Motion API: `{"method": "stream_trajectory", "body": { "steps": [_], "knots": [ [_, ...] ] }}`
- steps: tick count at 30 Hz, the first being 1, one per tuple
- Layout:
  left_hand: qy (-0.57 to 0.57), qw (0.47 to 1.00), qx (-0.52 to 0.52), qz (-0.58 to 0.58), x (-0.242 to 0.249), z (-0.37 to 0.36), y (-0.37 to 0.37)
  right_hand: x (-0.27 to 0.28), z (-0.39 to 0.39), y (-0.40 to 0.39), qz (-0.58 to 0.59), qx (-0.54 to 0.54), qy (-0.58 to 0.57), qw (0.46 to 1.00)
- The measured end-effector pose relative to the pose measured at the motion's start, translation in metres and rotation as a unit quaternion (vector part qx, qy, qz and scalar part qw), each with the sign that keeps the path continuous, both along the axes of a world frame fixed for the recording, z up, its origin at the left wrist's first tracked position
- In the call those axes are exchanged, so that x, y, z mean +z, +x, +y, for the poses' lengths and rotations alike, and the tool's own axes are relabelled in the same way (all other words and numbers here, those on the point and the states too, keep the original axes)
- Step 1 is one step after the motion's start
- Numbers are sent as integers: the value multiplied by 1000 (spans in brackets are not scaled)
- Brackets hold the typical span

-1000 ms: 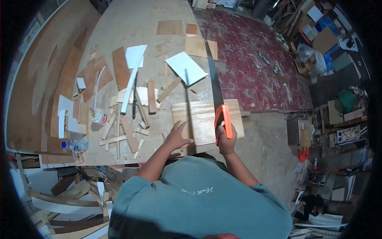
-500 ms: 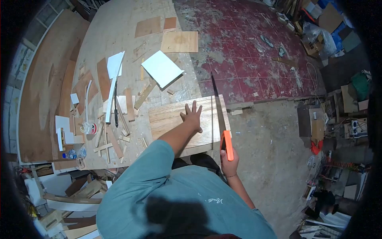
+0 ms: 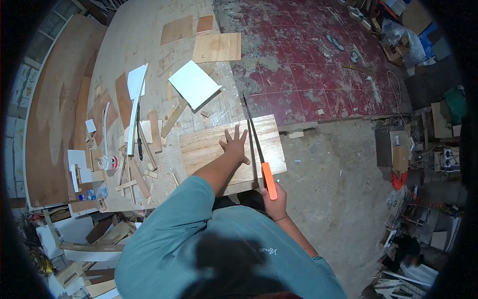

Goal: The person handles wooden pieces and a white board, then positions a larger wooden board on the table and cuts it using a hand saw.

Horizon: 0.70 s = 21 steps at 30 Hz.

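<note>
A light-brown wooden board [image 3: 204,145] lies at the near right corner of the workbench, its right end sticking out past the bench edge. My left hand [image 3: 234,148] rests flat on the board with fingers spread. In my right hand [image 3: 275,203] is the orange handle of a hand saw [image 3: 269,180], gripped just off the board's near edge. The saw's dark, narrow blade stretches away from me over the board, a little to the right of my left hand, and its tip passes beyond the far edge.
On the workbench [image 3: 154,25] lie a white square panel [image 3: 194,85], thin plywood pieces [image 3: 217,47], several wood offcuts and a jar with a red label [image 3: 108,162]. Bottles [image 3: 88,195] stand near its left edge. Slippers [image 3: 334,42] lie on the red tiled floor beyond.
My right hand and the saw have shifted left, bringing the blade closer to my left hand and slanting it more. My left hand stays spread on the board. The view has moved slightly.
</note>
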<state>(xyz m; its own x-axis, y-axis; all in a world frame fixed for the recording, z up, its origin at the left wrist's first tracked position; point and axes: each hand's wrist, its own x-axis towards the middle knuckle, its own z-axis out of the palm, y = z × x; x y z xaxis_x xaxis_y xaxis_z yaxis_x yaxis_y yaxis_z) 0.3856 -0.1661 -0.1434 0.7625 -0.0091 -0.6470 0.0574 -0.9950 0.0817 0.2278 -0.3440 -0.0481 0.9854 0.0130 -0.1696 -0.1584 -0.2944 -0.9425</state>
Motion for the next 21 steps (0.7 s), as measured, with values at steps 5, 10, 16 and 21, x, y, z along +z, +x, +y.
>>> {"method": "stream_trajectory", "body": {
  "steps": [5, 10, 16, 21],
  "knots": [
    [0, 1000, 1, 6, 0, 0, 0, 5, 2, 4, 17, 19, -18, 1000],
    [-1, 1000, -8, 27, -2, 0, 3, 9, 4, 6, 13, 41, -12, 999],
    [2, 1000, -17, 25, -4, 0, 4, 9, 12, 1, 18, 8, -26, 999],
    [6, 999, -19, 32, -3, 0, 5, 2, 14, 0, -3, 32, -15, 999]
  ]
}}
